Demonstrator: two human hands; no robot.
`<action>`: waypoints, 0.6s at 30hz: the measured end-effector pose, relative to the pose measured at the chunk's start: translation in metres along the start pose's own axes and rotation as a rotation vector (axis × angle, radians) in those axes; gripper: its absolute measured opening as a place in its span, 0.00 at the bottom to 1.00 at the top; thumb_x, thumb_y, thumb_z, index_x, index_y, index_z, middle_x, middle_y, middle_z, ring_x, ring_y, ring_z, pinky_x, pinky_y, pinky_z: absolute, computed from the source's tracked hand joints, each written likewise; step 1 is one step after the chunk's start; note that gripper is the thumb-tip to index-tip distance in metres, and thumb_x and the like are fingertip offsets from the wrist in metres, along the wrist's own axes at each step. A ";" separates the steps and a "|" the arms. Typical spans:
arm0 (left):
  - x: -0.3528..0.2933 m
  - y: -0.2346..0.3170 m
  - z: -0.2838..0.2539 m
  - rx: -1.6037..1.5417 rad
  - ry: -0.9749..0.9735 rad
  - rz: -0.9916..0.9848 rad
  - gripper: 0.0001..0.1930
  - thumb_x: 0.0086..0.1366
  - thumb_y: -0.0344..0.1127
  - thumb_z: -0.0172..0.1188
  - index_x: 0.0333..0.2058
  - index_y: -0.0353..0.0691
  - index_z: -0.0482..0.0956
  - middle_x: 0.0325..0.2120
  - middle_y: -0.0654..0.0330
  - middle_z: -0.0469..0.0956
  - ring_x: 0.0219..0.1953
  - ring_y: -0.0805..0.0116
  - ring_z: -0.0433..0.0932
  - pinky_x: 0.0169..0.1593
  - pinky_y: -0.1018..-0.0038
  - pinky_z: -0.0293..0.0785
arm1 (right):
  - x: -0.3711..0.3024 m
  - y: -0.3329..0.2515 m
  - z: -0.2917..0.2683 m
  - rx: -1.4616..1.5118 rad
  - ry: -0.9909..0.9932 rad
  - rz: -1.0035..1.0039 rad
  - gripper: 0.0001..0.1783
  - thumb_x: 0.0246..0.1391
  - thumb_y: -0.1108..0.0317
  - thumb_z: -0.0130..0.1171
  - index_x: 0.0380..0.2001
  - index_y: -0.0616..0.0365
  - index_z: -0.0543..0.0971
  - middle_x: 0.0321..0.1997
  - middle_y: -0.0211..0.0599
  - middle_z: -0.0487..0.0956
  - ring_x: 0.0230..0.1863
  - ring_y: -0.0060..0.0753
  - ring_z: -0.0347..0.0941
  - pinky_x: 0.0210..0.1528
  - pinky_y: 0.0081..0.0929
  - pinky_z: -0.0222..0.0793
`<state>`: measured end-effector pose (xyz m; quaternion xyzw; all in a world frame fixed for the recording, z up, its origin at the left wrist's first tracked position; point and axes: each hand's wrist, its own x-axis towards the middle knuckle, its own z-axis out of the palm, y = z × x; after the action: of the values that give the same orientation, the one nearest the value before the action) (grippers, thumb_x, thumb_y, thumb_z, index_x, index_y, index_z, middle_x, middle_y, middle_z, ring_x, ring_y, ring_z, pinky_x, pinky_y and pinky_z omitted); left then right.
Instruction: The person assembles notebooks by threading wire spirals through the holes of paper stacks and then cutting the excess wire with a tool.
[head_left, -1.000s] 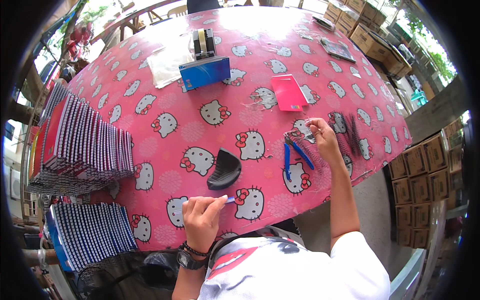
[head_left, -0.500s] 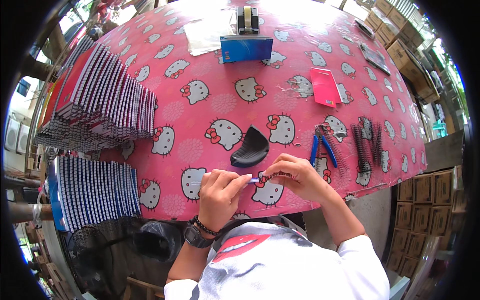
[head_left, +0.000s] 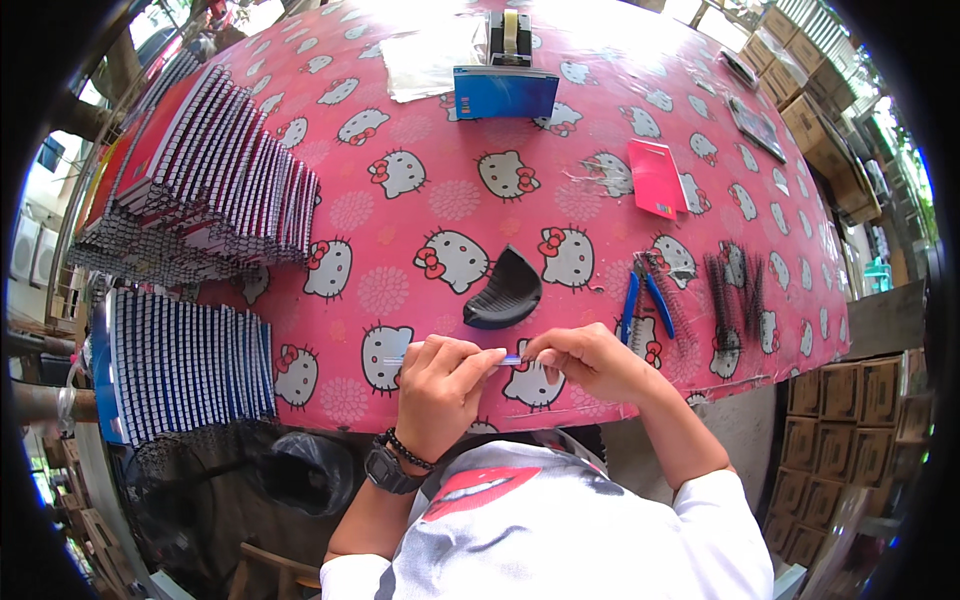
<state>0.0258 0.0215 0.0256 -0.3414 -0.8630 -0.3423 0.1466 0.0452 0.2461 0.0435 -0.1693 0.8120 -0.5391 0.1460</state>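
My left hand (head_left: 440,382) is closed around a thin notebook (head_left: 510,359) seen edge-on as a narrow blue-white strip. My right hand (head_left: 585,362) pinches at the strip's right end. Only a dark bit of a wire coil (head_left: 526,351) shows at those fingertips; the fingers hide the rest. Just beyond the hands lies a black wedge-shaped holder (head_left: 505,290) with a ribbed face. Blue-handled cutting pliers (head_left: 654,298) rest to the right of it, beside several loose dark wire coils (head_left: 735,298).
Tall stacks of wire-bound notebooks with red covers (head_left: 165,150) and blue covers (head_left: 190,365) line the left side. At the back a blue notebook (head_left: 506,93) stands before a tape dispenser (head_left: 510,38). Pink covers (head_left: 656,178) lie right. Cardboard boxes (head_left: 850,420) are stacked beyond the table (head_left: 400,270).
The dark wire coil that stretched under my right fingers is now nearly hidden. My right fingers have curled in closer to the strip's end. My left hand keeps its hold.
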 end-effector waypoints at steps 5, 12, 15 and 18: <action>0.003 0.013 0.006 -0.047 0.020 -0.020 0.13 0.50 0.37 0.66 0.37 0.46 0.79 0.30 0.67 0.74 0.35 0.66 0.72 0.40 0.68 0.62 | 0.007 -0.005 0.005 -0.044 0.027 -0.009 0.20 0.55 0.78 0.54 0.52 0.55 0.70 0.28 0.38 0.79 0.26 0.31 0.76 0.32 0.26 0.72; -0.002 0.012 0.010 -0.003 -0.035 -0.013 0.13 0.52 0.43 0.64 0.36 0.49 0.77 0.31 0.69 0.74 0.37 0.69 0.73 0.42 0.69 0.60 | 0.051 0.029 -0.016 -0.612 0.303 -0.196 0.27 0.46 0.58 0.65 0.50 0.52 0.73 0.52 0.50 0.72 0.54 0.49 0.67 0.53 0.41 0.65; -0.002 0.008 0.009 0.050 -0.041 0.092 0.13 0.51 0.44 0.65 0.35 0.49 0.77 0.32 0.69 0.75 0.39 0.71 0.73 0.43 0.69 0.59 | 0.064 0.037 -0.010 -0.769 0.218 -0.111 0.35 0.36 0.50 0.70 0.50 0.50 0.73 0.60 0.52 0.65 0.59 0.56 0.61 0.60 0.46 0.60; -0.006 0.004 0.008 0.046 -0.057 0.049 0.14 0.48 0.43 0.67 0.34 0.49 0.78 0.34 0.70 0.75 0.40 0.72 0.72 0.50 0.63 0.56 | 0.069 0.039 -0.005 -0.758 0.190 -0.098 0.35 0.34 0.48 0.71 0.48 0.49 0.75 0.61 0.54 0.65 0.58 0.57 0.62 0.60 0.46 0.60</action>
<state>0.0329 0.0268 0.0187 -0.3684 -0.8659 -0.3088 0.1382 -0.0231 0.2345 0.0050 -0.1992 0.9544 -0.2205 -0.0286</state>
